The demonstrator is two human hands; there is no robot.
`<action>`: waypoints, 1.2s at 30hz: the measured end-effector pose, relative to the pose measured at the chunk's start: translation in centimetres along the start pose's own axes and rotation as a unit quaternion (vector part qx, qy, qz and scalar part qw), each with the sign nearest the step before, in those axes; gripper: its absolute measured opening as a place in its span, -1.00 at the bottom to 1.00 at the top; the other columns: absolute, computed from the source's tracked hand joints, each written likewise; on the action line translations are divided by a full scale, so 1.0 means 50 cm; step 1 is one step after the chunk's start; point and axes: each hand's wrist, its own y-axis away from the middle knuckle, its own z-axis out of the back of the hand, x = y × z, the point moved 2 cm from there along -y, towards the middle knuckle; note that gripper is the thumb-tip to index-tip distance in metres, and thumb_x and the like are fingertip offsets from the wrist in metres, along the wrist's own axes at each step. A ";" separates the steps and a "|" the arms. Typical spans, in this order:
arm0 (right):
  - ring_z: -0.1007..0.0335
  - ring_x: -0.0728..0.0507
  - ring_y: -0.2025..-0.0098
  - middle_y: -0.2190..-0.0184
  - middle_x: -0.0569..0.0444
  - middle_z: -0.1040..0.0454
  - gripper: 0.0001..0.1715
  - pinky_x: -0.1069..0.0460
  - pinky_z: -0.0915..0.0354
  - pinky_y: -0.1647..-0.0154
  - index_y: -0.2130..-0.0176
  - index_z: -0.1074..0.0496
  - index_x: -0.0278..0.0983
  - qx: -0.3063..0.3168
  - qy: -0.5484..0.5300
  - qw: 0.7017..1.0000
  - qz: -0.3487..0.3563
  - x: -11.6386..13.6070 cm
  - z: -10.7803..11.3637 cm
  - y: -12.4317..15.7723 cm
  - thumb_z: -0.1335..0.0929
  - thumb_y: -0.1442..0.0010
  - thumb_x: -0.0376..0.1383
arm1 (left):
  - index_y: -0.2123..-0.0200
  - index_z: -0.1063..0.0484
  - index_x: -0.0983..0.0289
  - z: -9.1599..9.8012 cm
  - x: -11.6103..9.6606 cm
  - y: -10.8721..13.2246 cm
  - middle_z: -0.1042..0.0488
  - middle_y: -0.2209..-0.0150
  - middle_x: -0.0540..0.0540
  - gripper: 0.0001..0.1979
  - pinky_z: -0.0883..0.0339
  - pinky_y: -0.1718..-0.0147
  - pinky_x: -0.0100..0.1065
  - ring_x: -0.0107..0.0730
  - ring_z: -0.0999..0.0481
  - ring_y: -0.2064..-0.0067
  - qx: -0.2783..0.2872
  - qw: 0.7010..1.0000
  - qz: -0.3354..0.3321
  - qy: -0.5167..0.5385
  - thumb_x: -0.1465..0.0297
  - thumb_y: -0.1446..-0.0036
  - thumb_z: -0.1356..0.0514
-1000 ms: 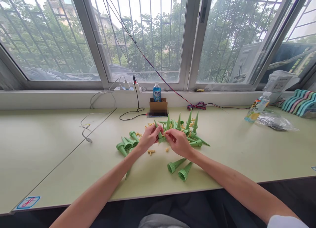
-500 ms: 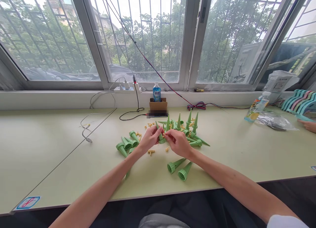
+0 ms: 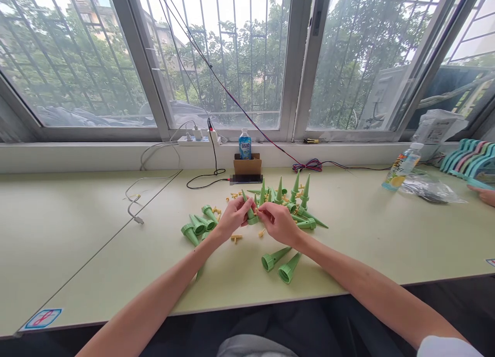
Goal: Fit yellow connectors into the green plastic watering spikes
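My left hand (image 3: 235,216) is closed around a green plastic watering spike (image 3: 251,218), its pointed tip up and its wide threaded end down. Against the spike's side, my right hand (image 3: 279,222) pinches a small yellow valve (image 3: 256,210), mostly hidden by the fingertips. Just below the hands lie a loose T-shaped yellow valve (image 3: 236,238) and another yellow valve (image 3: 262,233). Two green spikes (image 3: 289,268) rest on their sides nearer the table edge. Several more spikes (image 3: 198,225) lie beside my left forearm.
Behind my right hand, several green spikes (image 3: 305,193) stand upright among lying ones. A cardboard box (image 3: 248,166) with a blue bottle (image 3: 245,145) is at the back. To the right are a drink bottle (image 3: 402,167), hangers (image 3: 469,158) and another person's hand (image 3: 485,196).
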 end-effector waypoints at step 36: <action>-0.08 0.02 0.55 0.56 0.17 -0.28 -0.77 0.10 -0.09 0.46 0.37 -0.36 -0.29 0.030 -0.021 0.999 -0.002 -0.001 -0.002 0.000 -0.25 -0.31 -0.29 | 0.43 -0.24 0.27 -0.008 0.010 0.003 -0.09 0.63 -0.15 -0.57 0.06 0.72 -0.55 -0.66 -0.03 0.65 0.014 0.999 0.012 -0.028 0.01 -0.11 -0.19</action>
